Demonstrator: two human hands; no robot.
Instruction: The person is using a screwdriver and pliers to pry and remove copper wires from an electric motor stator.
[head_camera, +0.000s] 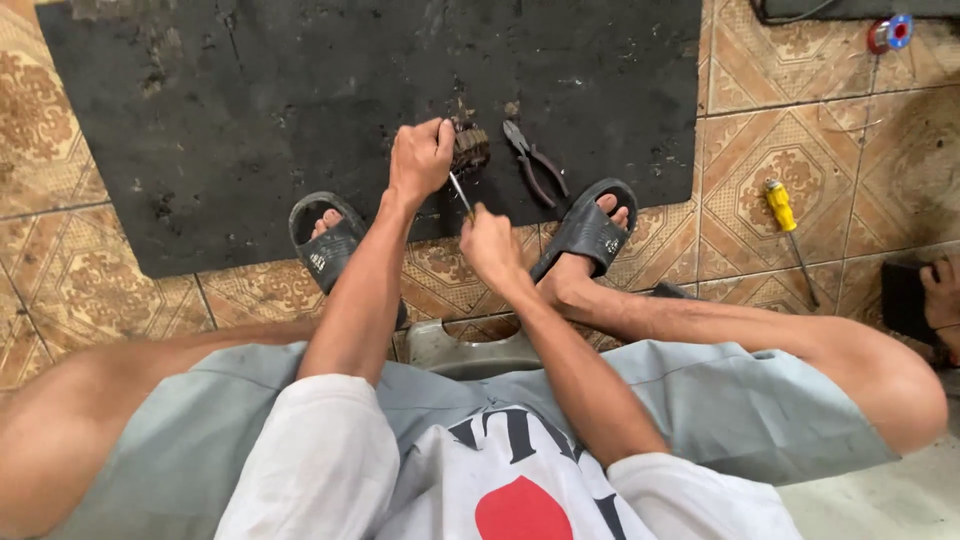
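I sit on a low stool with my feet in black sandals at the edge of a black rubber mat. My left hand grips a small dark, rusty metal part that rests on the mat. My right hand is closed on a thin metal tool, whose shaft runs up to the part's lower edge. What kind of tool it is cannot be told, as its handle is hidden in my fist.
Dark pliers lie on the mat just right of the part. A yellow-handled screwdriver lies on the patterned floor tiles at the right. Another person's hand shows at the right edge. A small red and blue spool sits top right.
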